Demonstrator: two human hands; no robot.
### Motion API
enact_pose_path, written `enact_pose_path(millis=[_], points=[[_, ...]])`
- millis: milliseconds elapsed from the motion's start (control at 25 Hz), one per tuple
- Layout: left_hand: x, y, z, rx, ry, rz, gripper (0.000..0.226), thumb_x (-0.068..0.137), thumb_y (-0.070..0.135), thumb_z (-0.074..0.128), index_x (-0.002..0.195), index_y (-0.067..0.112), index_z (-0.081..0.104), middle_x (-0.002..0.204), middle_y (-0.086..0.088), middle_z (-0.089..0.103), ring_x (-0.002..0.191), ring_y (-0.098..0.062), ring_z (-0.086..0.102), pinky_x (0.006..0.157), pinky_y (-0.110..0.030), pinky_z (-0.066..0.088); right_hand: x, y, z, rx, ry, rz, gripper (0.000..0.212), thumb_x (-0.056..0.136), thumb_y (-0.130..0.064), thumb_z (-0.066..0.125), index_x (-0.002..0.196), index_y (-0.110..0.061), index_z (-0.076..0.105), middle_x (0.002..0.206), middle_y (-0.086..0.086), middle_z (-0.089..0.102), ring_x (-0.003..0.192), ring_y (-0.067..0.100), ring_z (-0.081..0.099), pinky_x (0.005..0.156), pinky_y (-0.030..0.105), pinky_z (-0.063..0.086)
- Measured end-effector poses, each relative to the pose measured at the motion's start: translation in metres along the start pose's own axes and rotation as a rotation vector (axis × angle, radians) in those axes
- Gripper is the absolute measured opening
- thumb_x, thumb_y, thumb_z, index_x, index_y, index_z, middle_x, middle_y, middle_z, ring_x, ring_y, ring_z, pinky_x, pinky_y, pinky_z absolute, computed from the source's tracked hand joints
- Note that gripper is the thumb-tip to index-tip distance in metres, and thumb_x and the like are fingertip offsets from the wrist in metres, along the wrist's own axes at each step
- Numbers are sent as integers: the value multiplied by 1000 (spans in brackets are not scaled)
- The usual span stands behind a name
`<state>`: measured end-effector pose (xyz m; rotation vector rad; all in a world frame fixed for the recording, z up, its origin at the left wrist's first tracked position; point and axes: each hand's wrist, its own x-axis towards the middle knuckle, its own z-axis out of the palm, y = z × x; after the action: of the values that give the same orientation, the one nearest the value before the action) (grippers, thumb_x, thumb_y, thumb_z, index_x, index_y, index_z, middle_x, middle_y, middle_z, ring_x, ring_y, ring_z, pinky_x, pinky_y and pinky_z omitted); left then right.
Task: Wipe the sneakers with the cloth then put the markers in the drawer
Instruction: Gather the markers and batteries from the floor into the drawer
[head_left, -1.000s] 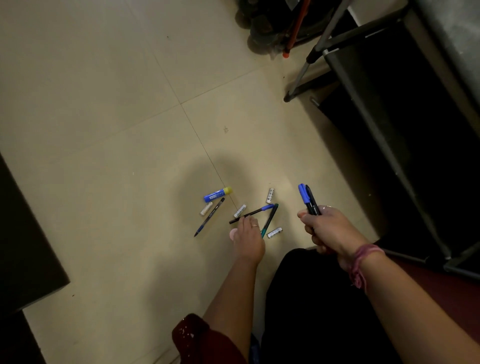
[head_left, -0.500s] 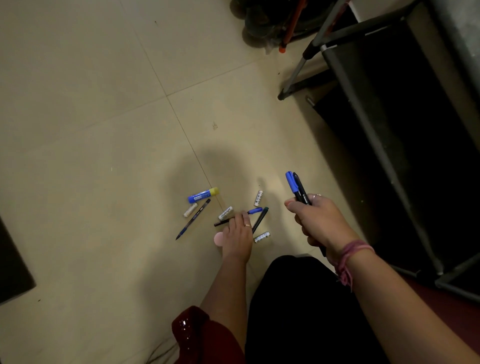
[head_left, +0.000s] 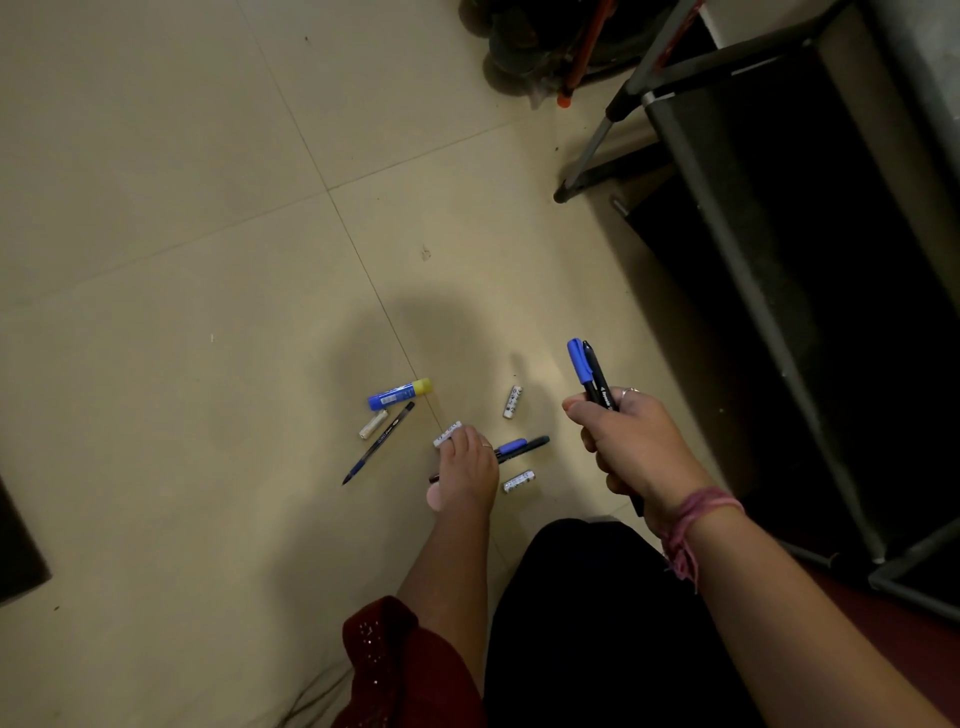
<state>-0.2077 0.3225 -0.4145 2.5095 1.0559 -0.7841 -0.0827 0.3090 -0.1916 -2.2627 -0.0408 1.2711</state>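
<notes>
My right hand (head_left: 636, 452) grips two markers (head_left: 587, 371) upright, one blue-capped and one black, above the floor. My left hand (head_left: 465, 475) reaches down to the tiled floor, its fingers curled over two more markers (head_left: 522, 446), a blue-capped one and a dark one, which lie side by side and stick out from under it. A blue-tipped pen (head_left: 378, 442) lies left of that hand. No sneakers or cloth are in view.
A blue and yellow glue stick (head_left: 399, 394) and several small white cylinders (head_left: 512, 401) lie scattered on the floor. A dark metal-framed rack (head_left: 769, 270) stands at the right. Dark clutter (head_left: 524, 47) sits at the top, and a dark object (head_left: 15, 545) at the left edge.
The two floor markers, spread in a V before, now lie together under my left hand's fingers. My right hand has kept its two markers.
</notes>
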Motion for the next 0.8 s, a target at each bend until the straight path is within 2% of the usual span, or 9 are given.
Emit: enact_pose_path(millis=[160, 240, 280, 320, 360, 400, 480, 680, 800], points=[[1, 6, -11, -141, -40, 15, 33, 93, 11, 28, 111, 7, 56, 113, -12, 52, 106, -26, 49, 88, -36, 36, 0, -1, 3, -8, 6, 2, 24, 90, -25, 56, 98, -4, 60, 61, 1, 45, 45, 11, 30, 39, 22, 24], [-1, 5, -27, -290, -109, 28, 38, 79, 19, 31, 87, 12, 67, 87, -6, 58, 82, -21, 57, 74, -32, 40, 1, -2, 2, 4, 9, 4, 26, 90, -25, 56, 100, -2, 59, 60, 1, 45, 44, 11, 30, 39, 21, 24], [1, 5, -28, -345, -135, 14, 37, 75, 22, 33, 81, 12, 68, 80, -5, 57, 74, -20, 58, 69, -30, 43, 1, -2, 1, 9, 10, 6, 26, 90, -26, 56, 101, -2, 59, 61, 0, 45, 44, 10, 30, 39, 20, 24], [-1, -1, -35, -479, -191, -9, 33, 77, 20, 36, 86, 9, 65, 81, -6, 57, 74, -22, 58, 67, -30, 45, 1, -3, 1, 11, 9, 9, 26, 90, -26, 56, 102, -3, 59, 61, 0, 46, 44, 10, 30, 39, 20, 24], [-4, -7, -35, -580, -127, -42, 25, 83, 14, 39, 96, 8, 60, 85, -9, 55, 76, -24, 57, 67, -33, 46, 0, -3, 1, 12, 8, 12, 25, 90, -26, 56, 102, -4, 59, 61, 0, 46, 44, 10, 30, 39, 20, 25], [-5, -16, -30, -673, -60, -64, 18, 87, 10, 41, 102, 10, 52, 86, -10, 54, 75, -26, 55, 64, -34, 44, 0, -4, 1, 16, 8, 13, 25, 90, -25, 56, 102, -4, 59, 61, 0, 46, 44, 10, 30, 39, 20, 24], [-12, -40, -27, -837, -62, -103, 19, 91, 12, 46, 108, 21, 45, 78, -7, 52, 67, -22, 50, 55, -31, 37, 0, -4, 1, 20, 13, 9, 25, 90, -25, 56, 102, -4, 59, 61, 0, 46, 44, 10, 30, 39, 20, 24], [-40, -117, 3, -713, 131, -399, 24, 97, 31, 50, 114, 14, 46, 73, 1, 52, 72, -28, 58, 58, -30, 36, -1, -3, 3, 24, 16, 0, 26, 89, -24, 56, 103, -2, 59, 61, 0, 45, 45, 10, 29, 39, 19, 23], [-43, -139, 20, -648, 66, -518, 23, 97, 32, 48, 112, 15, 44, 74, 0, 55, 67, -23, 53, 59, -31, 39, -2, -2, 5, 18, 10, -3, 26, 89, -24, 56, 103, -3, 59, 61, 0, 46, 45, 10, 30, 39, 20, 24]])
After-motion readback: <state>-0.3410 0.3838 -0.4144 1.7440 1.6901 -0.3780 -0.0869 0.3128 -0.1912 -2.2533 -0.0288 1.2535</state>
